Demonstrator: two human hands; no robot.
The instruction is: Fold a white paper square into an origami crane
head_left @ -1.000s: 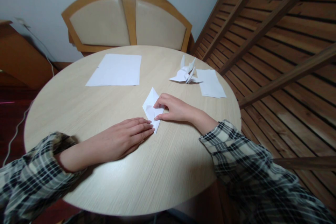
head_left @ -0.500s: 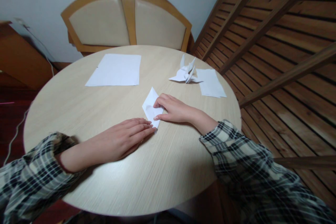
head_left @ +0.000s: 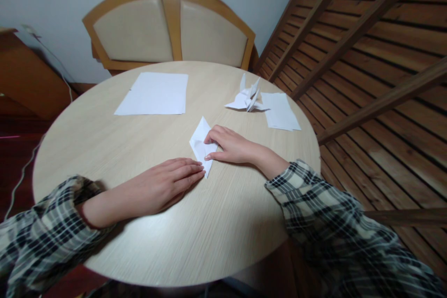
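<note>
A small white folded paper (head_left: 199, 141), shaped like a narrow kite, lies flat on the table. My right hand (head_left: 233, 145) rests on its right side. Its thumb and index finger are a little apart, holding the paper down, and the other fingers are curled under and partly hidden. From the lower left comes my left hand (head_left: 171, 182), laid flat with fingers stretched out together. Those fingertips touch the paper's lower left edge, close to its bottom point.
The round wooden table (head_left: 80, 149) also bears a stack of white paper sheets (head_left: 155, 93) at the back left. Folded paper cranes (head_left: 247, 98) stand at the back right, beside smaller paper sheets (head_left: 282, 111). Behind the table is a padded bench back (head_left: 176, 28); wooden slats (head_left: 366, 56) rise at the right.
The left fingertips have drawn back slightly to the left, so more of the paper's bottom point shows. My right hand stays in place on the paper.
</note>
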